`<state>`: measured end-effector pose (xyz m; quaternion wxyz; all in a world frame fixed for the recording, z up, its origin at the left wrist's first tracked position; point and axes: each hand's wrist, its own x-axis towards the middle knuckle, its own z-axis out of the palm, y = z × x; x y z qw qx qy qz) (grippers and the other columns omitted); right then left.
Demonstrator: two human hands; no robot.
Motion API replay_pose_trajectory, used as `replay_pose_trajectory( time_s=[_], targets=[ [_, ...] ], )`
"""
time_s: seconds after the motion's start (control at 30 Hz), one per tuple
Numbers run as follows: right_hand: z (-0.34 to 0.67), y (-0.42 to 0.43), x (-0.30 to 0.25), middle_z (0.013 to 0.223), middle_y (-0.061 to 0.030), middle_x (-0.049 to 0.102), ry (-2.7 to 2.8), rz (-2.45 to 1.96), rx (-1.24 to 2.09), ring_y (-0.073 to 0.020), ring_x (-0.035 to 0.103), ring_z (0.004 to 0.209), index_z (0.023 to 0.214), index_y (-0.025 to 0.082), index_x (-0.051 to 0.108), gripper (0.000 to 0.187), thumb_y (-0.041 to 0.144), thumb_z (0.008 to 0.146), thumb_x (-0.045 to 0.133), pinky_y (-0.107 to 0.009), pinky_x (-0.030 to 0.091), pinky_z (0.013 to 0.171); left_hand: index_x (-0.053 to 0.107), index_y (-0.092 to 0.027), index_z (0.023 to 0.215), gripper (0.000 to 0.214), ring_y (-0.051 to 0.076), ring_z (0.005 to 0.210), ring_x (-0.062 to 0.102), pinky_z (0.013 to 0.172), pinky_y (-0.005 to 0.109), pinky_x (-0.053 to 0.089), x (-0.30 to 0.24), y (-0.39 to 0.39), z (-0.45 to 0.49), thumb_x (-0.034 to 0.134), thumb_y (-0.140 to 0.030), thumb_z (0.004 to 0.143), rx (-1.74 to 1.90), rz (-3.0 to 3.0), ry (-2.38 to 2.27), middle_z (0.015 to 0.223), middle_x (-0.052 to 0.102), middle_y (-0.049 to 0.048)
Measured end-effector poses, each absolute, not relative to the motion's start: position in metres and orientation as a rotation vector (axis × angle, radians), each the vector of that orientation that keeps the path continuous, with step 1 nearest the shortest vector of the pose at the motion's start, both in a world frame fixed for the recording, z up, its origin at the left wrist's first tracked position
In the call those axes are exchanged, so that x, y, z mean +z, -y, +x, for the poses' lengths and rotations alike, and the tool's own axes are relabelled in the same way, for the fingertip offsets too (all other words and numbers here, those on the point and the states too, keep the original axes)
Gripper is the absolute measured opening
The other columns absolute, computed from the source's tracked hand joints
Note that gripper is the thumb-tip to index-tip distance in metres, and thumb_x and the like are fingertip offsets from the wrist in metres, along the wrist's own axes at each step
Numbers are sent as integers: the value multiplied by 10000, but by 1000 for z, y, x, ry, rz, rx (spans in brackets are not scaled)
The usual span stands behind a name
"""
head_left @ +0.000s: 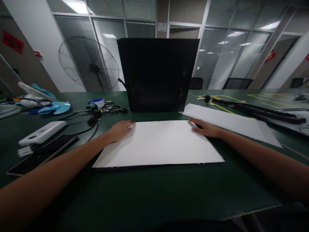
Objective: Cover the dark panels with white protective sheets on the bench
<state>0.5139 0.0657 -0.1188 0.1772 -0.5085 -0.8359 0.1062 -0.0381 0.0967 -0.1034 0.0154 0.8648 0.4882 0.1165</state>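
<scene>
A white sheet (159,141) lies flat in front of me, over something thin with a dark edge that shows along its front side. My left hand (120,130) rests at the sheet's far left corner, fingers stretched out over its edge. At the far right corner, my right hand (204,127) lies with extended fingers along the border; its thumb is apart from the other fingers. Behind the sheet a large black panel (158,75) stands upright, leaning slightly.
On the left of the green table (145,196) are a white power bank (42,132), a phone (40,161), cables (93,119) and a blue fan blade (55,107). More white sheets (231,124) and black strips (260,111) lie right. A large fan (93,66) stands behind.
</scene>
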Motion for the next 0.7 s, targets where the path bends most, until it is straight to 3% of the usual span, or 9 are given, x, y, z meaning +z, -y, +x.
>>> replay_pose_trajectory(
  time_s=[0.13, 0.7],
  targets=[
    [515, -67, -119, 1669, -64, 414, 2365, -1434, 293, -380, 379, 1527, 1624, 304, 443, 876, 804, 908, 511, -598, 243, 1287, 569, -181, 1522, 650, 301, 1493, 473, 1259, 455, 320, -107, -101, -40, 374, -496, 988, 363, 2684, -1512, 1604, 532, 113],
    [514, -66, -116, 1618, -124, 460, 2340, -1428, 325, -400, 462, 1457, 1547, 264, 550, 882, 835, 875, 525, -562, 314, 1267, 617, -180, 1456, 566, 275, 1367, 574, 1205, 402, 397, -106, -102, -40, 432, -354, 951, 444, 2710, -1398, 1452, 634, 124]
  ],
)
